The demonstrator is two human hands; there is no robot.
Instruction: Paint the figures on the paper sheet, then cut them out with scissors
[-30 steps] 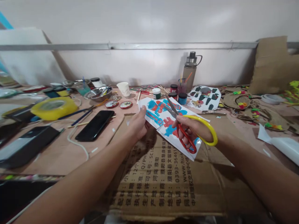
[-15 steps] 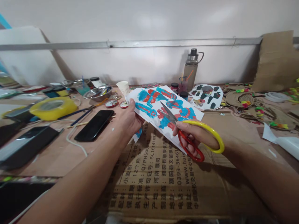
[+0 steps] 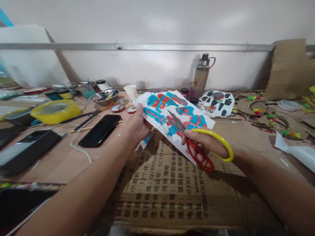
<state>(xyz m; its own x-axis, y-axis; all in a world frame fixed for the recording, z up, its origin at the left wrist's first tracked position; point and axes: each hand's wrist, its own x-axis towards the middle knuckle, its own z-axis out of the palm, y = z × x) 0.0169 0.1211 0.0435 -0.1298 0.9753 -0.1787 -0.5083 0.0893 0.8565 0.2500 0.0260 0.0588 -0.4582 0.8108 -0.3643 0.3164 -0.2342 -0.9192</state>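
Edged to ten o'clock with painted sheet (image 3: pixel 161 113) pinched in left hand (image 3: pixel 139 126), gripping scissors (image 3: pixel 179 124) in right hand (image 3: pixel 202 141) above cardboard (image 3: pixel 172 196), bottle (image 3: pixel 202 77) near wall (image 3: pixel 152 23) at one o'clock!

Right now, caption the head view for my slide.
Right hand holds red-and-yellow scissors over a painted paper sheet gripped in the left hand, above printed cardboard.

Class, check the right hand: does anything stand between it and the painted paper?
Nothing visible does, apart from the scissors the right hand holds, blades over the painted paper. The left hand grips the sheet's left side, clear of them.
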